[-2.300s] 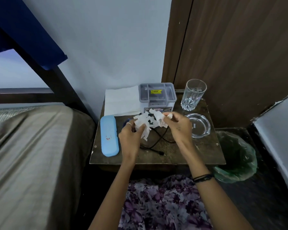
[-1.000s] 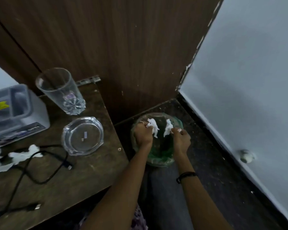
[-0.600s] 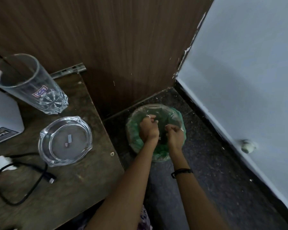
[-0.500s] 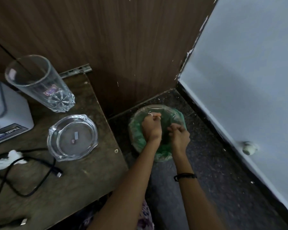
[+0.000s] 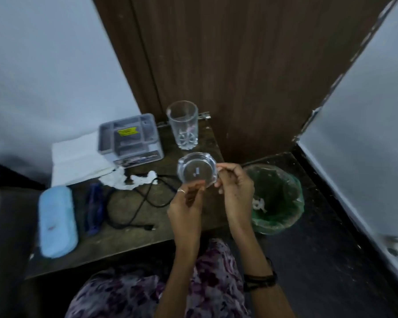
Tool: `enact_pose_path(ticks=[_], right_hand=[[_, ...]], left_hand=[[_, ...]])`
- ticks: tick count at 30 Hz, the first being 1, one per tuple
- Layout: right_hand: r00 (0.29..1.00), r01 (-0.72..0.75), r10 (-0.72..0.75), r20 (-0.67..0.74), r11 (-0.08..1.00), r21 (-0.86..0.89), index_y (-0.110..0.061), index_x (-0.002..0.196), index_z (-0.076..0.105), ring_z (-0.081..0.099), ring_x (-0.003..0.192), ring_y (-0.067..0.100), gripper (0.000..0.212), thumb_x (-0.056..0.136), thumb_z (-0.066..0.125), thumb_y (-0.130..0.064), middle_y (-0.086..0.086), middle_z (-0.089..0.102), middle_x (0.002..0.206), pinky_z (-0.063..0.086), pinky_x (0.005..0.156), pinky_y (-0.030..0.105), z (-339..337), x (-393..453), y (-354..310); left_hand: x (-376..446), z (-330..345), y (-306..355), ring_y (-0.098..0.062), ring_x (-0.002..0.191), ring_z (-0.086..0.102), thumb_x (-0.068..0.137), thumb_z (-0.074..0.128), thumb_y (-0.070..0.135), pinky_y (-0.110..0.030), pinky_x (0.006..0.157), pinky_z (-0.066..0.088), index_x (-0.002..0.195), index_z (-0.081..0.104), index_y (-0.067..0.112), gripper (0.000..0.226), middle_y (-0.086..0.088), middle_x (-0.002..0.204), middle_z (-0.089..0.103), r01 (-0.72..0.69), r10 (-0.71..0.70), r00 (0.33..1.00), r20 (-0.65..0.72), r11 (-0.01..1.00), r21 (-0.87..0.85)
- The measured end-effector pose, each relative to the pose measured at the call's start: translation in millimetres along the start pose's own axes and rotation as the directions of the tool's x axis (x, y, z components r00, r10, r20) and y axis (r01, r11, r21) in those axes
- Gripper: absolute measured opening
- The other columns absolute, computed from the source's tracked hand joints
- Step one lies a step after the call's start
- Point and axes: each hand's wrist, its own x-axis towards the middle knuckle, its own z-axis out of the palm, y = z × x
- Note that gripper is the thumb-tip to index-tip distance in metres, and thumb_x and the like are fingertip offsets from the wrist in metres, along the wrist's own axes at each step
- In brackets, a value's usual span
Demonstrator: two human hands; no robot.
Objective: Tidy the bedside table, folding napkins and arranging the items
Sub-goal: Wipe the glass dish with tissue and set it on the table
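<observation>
With our left hand [image 5: 187,204] and right hand [image 5: 234,187] pinching opposite edges of the glass ashtray [image 5: 197,173] above the table's right end, we tip it slowly over the green-lined bin [image 5: 283,216] so the scraps fall in.

Down on the dark speckled floor [image 5: 326,260] to the right sits a round bin lined with a green plastic bag [image 5: 292,193], white scraps inside, backed by a brown wood-grain panel [image 5: 239,65] between pale blue-grey walls [image 5: 44,65].
</observation>
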Motion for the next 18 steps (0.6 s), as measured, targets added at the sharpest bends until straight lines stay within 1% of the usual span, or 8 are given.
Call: enact_pose_path(ticks=[2,6,8,10,11,13,15,18], right_hand=[[0.996,0.011,-0.013,0.084,1.000,0.018,-0.017,0.088,0.066,0.054,0.054,0.004,0.012,0.091,0.056,-0.011,-0.007,0.058,0.056,0.043,0.054,0.018,27,-12,-8],[0.966,0.054,-0.031,0.259,0.995,-0.082,-0.023,0.087,0.065,0.056,0.054,0.001,0.012,0.091,0.057,-0.015,-0.009,0.062,0.057,0.044,0.054,0.017,76,-32,-11],[0.956,0.059,-0.007,0.292,0.984,-0.170,-0.025,0.087,0.065,0.059,0.058,0.006,0.012,0.089,0.057,-0.016,-0.008,0.065,0.064,0.048,0.057,0.024,94,-37,-9],[0.948,0.113,-0.011,0.319,0.946,-0.305,-0.026,0.091,0.066,0.061,0.063,0.011,0.013,0.089,0.056,-0.018,-0.006,0.068,0.074,0.048,0.059,0.029,108,-37,-5],[0.939,0.170,-0.031,0.343,0.908,-0.384,-0.025,0.094,0.066,0.061,0.066,0.010,0.014,0.089,0.056,-0.018,-0.006,0.068,0.079,0.046,0.060,0.027,115,-36,-3],[0.907,0.325,-0.094,0.410,0.775,-0.542,-0.021,0.100,0.067,0.061,0.082,0.008,0.016,0.089,0.057,-0.017,-0.005,0.068,0.092,0.047,0.069,0.023,125,-29,0],[0.858,0.476,-0.123,0.498,0.554,-0.683,-0.017,0.108,0.065,0.055,0.102,0.017,0.020,0.090,0.056,-0.018,0.000,0.065,0.105,0.047,0.081,0.031,136,-22,5],[0.829,0.551,-0.041,0.558,0.238,-0.800,-0.013,0.116,0.059,0.045,0.114,0.027,0.027,0.090,0.055,-0.020,0.007,0.058,0.117,0.041,0.091,0.038,153,-14,13]], left_hand=[[5,-37,4,-0.008,0.079,0.068,0.083,0.064,0.007,-0.030,0.076,0.054,0.078,0.067,0.034,0.027,0.010,0.080,0.071,0.005,-0.007,0.998,-0.060,1.000,-0.018],[20,-94,9,-0.008,0.077,0.068,0.082,0.066,0.012,-0.034,0.074,0.056,0.079,0.067,0.031,0.020,0.008,0.079,0.072,-0.014,0.024,0.988,-0.150,0.998,0.069],[32,-114,8,-0.008,0.080,0.068,0.083,0.066,0.013,-0.020,0.075,0.053,0.083,0.068,0.029,0.017,0.011,0.080,0.070,-0.022,0.045,0.986,-0.161,0.990,0.143],[46,-132,6,-0.013,0.087,0.067,0.083,0.065,0.010,-0.004,0.070,0.044,0.096,0.070,0.020,0.017,0.008,0.086,0.069,-0.030,0.070,0.988,-0.135,0.959,0.283],[54,-140,4,-0.015,0.091,0.065,0.083,0.064,0.009,-0.004,0.069,0.041,0.103,0.069,0.017,0.022,0.005,0.093,0.069,-0.046,0.095,0.990,-0.108,0.921,0.387],[69,-151,-2,-0.021,0.104,0.054,0.082,0.064,0.009,-0.018,0.078,0.041,0.120,0.060,0.019,0.039,0.000,0.113,0.066,-0.113,0.163,0.986,-0.029,0.789,0.604],[84,-157,-9,-0.026,0.112,0.044,0.081,0.065,0.010,-0.032,0.086,0.041,0.134,0.048,0.022,0.057,-0.002,0.127,0.057,-0.165,0.171,0.983,0.068,0.653,0.739],[103,-160,-20,-0.026,0.115,0.040,0.084,0.063,0.014,-0.035,0.091,0.036,0.138,0.040,0.026,0.060,0.000,0.133,0.053,-0.182,0.109,0.983,0.147,0.513,0.839]])
